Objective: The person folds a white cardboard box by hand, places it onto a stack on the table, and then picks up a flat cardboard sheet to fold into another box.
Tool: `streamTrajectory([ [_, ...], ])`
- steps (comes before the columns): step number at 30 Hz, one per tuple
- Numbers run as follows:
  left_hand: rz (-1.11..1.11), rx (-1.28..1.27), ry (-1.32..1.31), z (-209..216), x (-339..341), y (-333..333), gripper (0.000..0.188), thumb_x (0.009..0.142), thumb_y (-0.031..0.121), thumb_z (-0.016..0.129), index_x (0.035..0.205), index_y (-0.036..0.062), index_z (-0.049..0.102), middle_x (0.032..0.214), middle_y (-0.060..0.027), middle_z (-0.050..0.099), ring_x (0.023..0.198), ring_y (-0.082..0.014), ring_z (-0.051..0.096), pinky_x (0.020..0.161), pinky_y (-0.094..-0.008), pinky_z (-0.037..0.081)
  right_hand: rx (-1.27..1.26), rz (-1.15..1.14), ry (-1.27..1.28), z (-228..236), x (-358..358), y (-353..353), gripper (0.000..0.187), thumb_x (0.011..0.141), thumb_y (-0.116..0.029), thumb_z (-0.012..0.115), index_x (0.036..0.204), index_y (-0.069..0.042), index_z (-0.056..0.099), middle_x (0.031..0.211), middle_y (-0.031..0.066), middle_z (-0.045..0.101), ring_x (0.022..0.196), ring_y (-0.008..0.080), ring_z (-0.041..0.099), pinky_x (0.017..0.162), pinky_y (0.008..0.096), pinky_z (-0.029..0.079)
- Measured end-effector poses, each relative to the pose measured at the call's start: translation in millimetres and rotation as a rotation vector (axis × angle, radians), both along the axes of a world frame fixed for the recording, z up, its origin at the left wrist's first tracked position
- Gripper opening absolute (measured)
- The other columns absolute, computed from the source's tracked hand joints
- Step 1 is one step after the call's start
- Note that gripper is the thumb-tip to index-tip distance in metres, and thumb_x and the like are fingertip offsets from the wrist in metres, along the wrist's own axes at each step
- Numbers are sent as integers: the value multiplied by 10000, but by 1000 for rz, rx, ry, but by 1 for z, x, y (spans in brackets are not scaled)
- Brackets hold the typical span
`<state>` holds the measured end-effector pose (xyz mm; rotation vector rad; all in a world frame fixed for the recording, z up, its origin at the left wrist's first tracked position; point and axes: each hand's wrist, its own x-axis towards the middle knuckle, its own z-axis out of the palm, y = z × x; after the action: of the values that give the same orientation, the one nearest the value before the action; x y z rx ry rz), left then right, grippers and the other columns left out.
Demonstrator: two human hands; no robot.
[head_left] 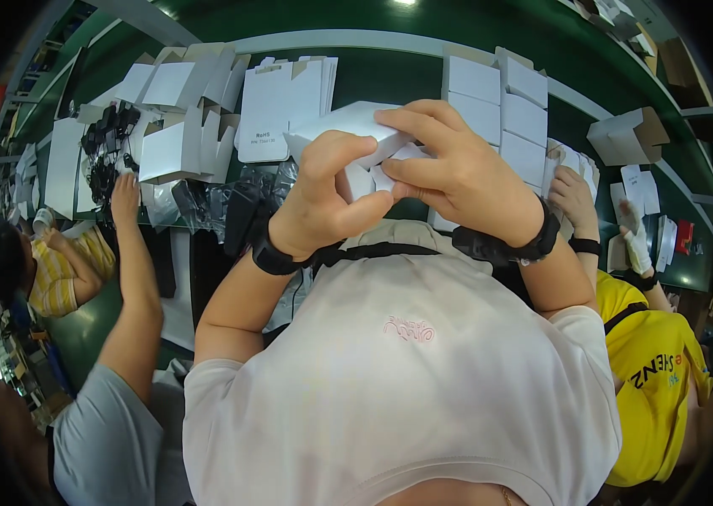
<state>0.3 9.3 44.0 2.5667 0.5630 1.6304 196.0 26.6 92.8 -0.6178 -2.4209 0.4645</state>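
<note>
Both hands on small white cardboard box (355, 126), raised above green table (390, 76): left hand (323, 198) pinching flap, right hand (458, 173) gripping top. Could crease or tear flap if pressed too hard.

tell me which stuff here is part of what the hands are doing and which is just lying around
In hand:
small white carton, gripped by left hand and right hand

Lying about:
stack of folded white boxes
flat white carton blanks
black items in clear bags
green worktable
</note>
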Motion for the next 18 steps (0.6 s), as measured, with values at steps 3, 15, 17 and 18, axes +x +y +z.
streamTrajectory([
  [3, 24, 8, -7, 1, -1, -1, 398, 556, -38, 686, 890, 117, 535, 1131, -159, 397, 888, -312, 474, 663, -352, 433, -1, -24, -45, 2, -1, -4, 209, 711, -193, 676, 853, -46, 632, 1253, 144, 457, 1049, 333, 455, 780, 367, 462],
  [15, 210, -61, -13, 23, 6, -10, 713, 570, 213, 846, 965, 205, 253, 1111, -151, 335, 931, -274, 485, 728, -342, 503, 130, -135, 287, -12, -1, -26, 244, 713, -242, 677, 902, -90, 670, 1179, 169, 531, 1138, 365, 457, 921, 412, 386],
  [17, 206, -90, -44, 24, 5, -9, 709, 566, 202, 848, 961, 207, 259, 1111, -148, 334, 927, -274, 485, 730, -348, 501, 108, -137, 250, -11, -1, -22, 235, 716, -241, 678, 907, -105, 673, 1180, 157, 534, 1139, 363, 454, 924, 414, 381],
  [18, 184, -67, -26, 24, 4, -9, 700, 559, 182, 851, 950, 210, 271, 1112, -143, 335, 922, -274, 483, 732, -353, 499, 86, -137, 213, -10, 0, -21, 227, 718, -241, 679, 912, -121, 677, 1181, 144, 538, 1140, 360, 450, 927, 415, 377],
])
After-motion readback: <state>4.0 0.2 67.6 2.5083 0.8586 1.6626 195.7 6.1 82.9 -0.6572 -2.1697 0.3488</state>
